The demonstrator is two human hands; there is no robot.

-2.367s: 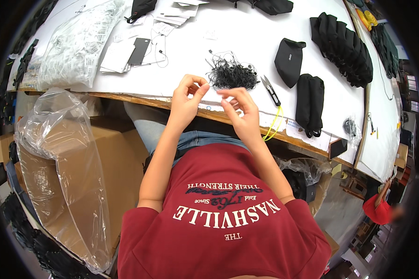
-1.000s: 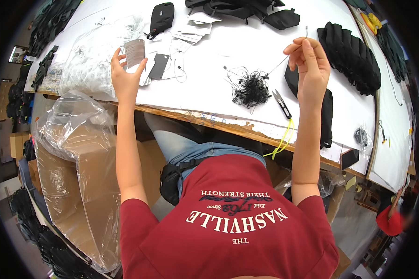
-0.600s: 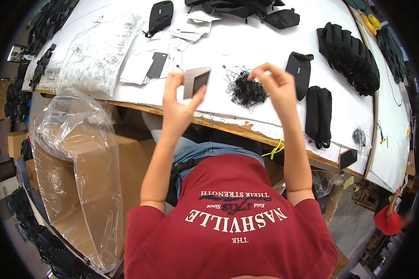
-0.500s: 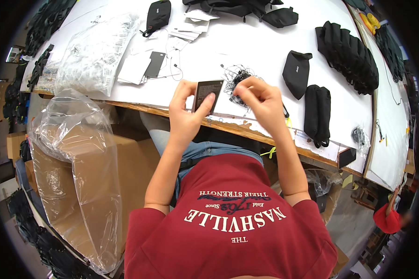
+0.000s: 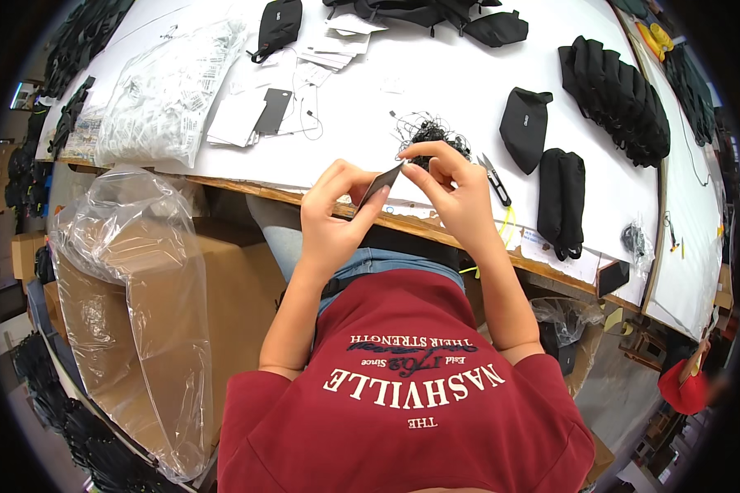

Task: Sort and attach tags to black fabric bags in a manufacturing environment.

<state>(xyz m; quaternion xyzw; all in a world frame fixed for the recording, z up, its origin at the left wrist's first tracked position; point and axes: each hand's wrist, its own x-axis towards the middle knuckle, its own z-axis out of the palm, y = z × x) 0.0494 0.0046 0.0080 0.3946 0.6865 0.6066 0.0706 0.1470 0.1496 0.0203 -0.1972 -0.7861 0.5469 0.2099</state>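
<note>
Dark card (image 5: 384, 178) is slanting toward two o'clock in the gripping left hand (image 5: 330, 210); the right hand (image 5: 459, 195) is pinching at its upper corner. Likely light, stiff, it is favouring edge holds.

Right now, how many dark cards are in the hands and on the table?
2: one dark card in the left hand, another dark card on the table beside the white cards. Others may lie hidden underneath.
</note>
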